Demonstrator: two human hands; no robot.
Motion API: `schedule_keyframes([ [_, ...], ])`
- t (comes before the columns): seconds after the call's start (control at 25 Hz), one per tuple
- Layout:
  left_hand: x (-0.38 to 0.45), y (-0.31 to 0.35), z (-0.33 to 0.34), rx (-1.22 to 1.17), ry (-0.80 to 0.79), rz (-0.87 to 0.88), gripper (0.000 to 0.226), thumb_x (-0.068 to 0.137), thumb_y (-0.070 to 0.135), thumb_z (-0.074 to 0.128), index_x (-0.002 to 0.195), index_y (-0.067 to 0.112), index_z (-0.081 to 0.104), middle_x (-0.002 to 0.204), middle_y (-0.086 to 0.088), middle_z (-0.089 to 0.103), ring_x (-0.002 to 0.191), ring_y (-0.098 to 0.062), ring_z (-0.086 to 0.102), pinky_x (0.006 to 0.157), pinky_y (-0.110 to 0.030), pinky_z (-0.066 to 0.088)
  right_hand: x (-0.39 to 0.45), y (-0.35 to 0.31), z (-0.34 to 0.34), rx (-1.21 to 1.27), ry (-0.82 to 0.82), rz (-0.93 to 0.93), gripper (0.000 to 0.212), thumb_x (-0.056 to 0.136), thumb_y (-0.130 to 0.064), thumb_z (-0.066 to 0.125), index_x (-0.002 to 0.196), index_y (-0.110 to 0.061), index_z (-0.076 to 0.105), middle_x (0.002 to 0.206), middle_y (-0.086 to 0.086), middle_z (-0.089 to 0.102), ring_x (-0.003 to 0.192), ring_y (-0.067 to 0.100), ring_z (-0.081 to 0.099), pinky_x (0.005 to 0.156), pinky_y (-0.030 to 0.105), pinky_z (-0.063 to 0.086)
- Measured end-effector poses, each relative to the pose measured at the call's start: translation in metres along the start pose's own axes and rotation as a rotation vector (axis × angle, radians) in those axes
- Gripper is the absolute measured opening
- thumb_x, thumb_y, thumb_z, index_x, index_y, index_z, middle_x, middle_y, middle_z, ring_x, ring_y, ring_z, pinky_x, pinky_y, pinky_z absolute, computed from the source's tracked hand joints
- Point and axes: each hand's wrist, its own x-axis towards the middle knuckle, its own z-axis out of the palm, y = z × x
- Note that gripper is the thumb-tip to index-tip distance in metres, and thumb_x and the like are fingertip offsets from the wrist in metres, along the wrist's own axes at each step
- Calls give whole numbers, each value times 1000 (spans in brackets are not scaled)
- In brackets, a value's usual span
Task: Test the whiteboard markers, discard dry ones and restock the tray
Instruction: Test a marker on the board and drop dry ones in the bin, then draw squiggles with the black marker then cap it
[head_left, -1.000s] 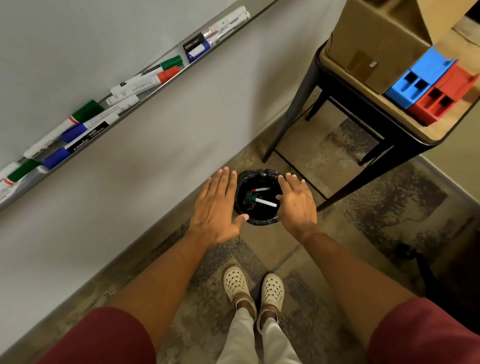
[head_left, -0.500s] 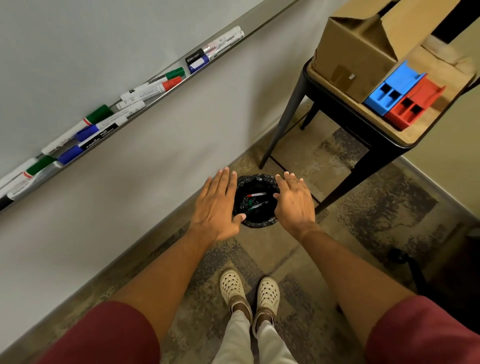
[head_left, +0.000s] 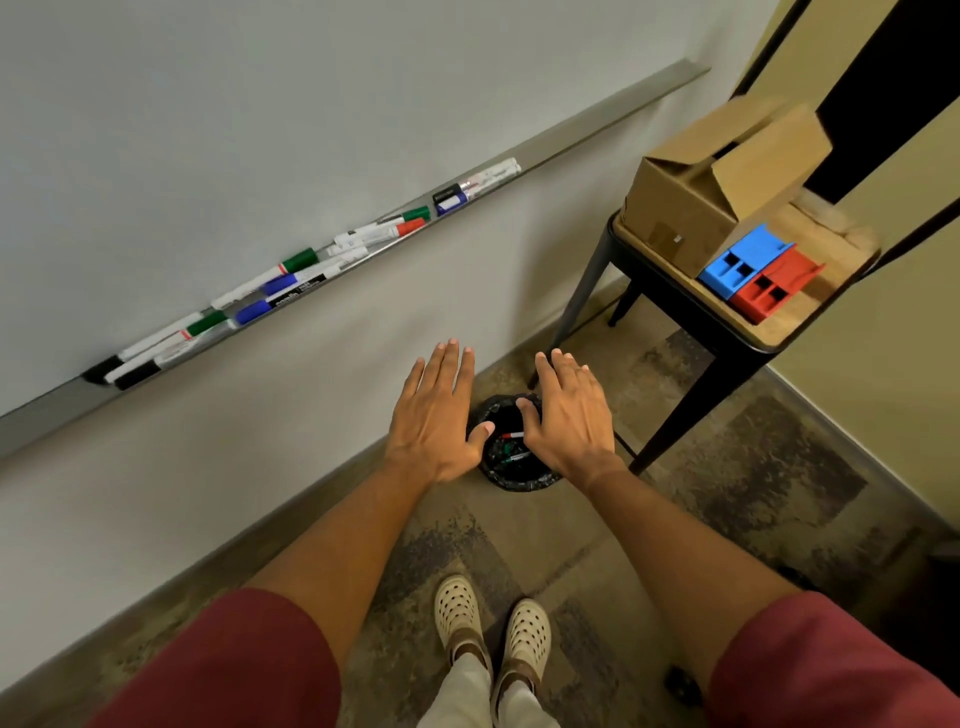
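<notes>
My left hand (head_left: 436, 418) and my right hand (head_left: 569, 415) hover flat, palms down and fingers spread, holding nothing. Between and below them stands a small black-lined bin (head_left: 519, 480) on the floor with discarded markers (head_left: 511, 447) inside, partly hidden by my right hand. The whiteboard's grey tray (head_left: 597, 132) runs diagonally up the wall at the left. Several markers with green, blue, red and black caps (head_left: 291, 278) lie along it, from the black ones at its lower left to white ones near the middle.
A black-legged table (head_left: 670, 299) stands at the right with an open cardboard box (head_left: 691, 202), a blue holder (head_left: 743, 260) and a red holder (head_left: 774, 291) on it. My feet in cream shoes (head_left: 488, 623) stand on patterned carpet below the bin.
The view has tilted up, showing more of the whiteboard and tray. Both hands stay open over the bin and have drifted slightly closer together.
</notes>
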Motion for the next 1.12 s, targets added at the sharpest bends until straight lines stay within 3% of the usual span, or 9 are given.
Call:
schedule_keyframes([
  [0.52,-92,-71,-60,-9,119,-314,90,90,59,40,152,14,-9,160,-10,-8,147,-25,-8,120,-42,0,-13,-114,-57,-33,8,-333,68,97,-52,31,152,-13,20,158,15,20,145,30,19,119,43,15],
  [0.84,-149,-156,-73,13,161,-505,89,91,63,36,152,14,-8,160,-10,-10,147,-26,-9,120,-42,0,-6,-223,-43,-15,-27,-494,69,97,-54,31,153,-16,17,160,12,16,148,28,14,119,41,8],
  [1.12,-184,-249,-69,13,166,-562,89,91,63,34,152,12,-8,160,-11,-9,147,-25,-10,120,-41,-2,11,-313,-18,-30,-26,-532,70,94,-55,33,151,-14,24,157,13,25,145,29,21,118,42,16],
])
